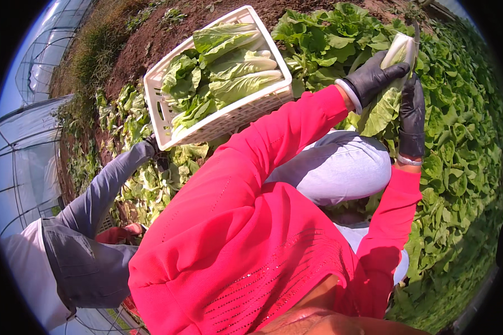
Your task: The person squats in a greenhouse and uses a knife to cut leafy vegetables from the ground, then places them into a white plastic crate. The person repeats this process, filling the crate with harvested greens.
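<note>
Both my hands wear dark gloves at the upper right, in front of my bent knee. My left hand (373, 77) grips a head of leafy greens (398, 52) around its pale stalk, the thumb across it. The head's white base points up and its leaves hang down. Against the other side of the head is my right hand (411, 111), its fingers partly hidden; a thin blade (416, 37) stands up beside the white base, its handle out of sight. To the left, a white plastic crate (218, 121) holds several similar heads, laid with their white bases to the right.
Dense leafy plants (457, 167) grow along the right and at the top. Loose pale leaves (142, 197) lie on the soil at left. Another person (88, 259) is close by at the left, a gloved hand (155, 146) near the crate's lower corner. Plastic-covered greenhouses (29, 155) stand beyond.
</note>
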Motion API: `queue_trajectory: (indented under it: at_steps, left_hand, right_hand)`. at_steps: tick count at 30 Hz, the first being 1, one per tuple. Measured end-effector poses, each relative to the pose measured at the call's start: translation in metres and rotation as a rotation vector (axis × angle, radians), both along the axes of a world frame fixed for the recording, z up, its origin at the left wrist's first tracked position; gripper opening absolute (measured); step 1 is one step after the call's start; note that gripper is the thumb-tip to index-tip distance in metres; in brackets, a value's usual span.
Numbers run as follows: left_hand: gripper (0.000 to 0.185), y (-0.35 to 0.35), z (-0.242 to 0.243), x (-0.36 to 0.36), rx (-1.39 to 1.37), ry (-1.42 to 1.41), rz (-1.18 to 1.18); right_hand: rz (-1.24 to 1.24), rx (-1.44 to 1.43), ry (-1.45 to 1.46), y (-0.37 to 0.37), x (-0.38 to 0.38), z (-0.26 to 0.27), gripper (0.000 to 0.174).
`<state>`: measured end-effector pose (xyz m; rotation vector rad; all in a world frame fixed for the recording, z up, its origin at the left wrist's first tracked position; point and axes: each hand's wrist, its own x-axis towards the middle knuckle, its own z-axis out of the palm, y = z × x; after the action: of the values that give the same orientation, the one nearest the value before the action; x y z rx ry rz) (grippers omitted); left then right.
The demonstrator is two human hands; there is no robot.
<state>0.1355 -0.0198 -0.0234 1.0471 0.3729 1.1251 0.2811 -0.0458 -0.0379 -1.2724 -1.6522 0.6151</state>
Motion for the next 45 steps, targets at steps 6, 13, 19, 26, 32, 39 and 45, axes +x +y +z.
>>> queue_trajectory:
  at_steps: [6,13,19,26,32,39,45]
  left_hand:
    - [0.087,-0.006,0.018,-0.035,0.009,-0.117,-0.172]
    - [0.061,-0.003,0.023,-0.140,-0.056,0.243,-0.067]
    - [0.059,-0.019,0.082,-0.186,1.663,1.257,0.659]
    - [0.048,-0.016,0.134,-0.212,1.840,1.124,0.409]
    - [0.065,-0.028,0.126,-0.290,1.319,1.408,0.542]
    - [0.051,-0.097,0.023,-0.463,0.651,2.057,0.736]
    - [0.027,-0.144,-0.113,-0.481,0.441,2.387,0.642]
  right_hand:
    - [-0.023,-0.251,0.125,-0.010,-0.035,0.054,0.045]
    - [0.209,-0.442,0.409,-0.020,-0.059,0.077,0.042]
    - [0.554,-0.557,0.367,-0.012,-0.097,0.089,0.039]
    - [0.303,-0.648,1.064,-0.013,-0.135,0.104,0.037]
    - [0.283,-0.598,0.953,0.030,-0.093,0.079,0.042]
    - [0.212,-0.606,0.764,0.013,0.004,0.027,0.048]
    - [0.117,-0.651,0.875,-0.007,0.038,-0.029,0.046]
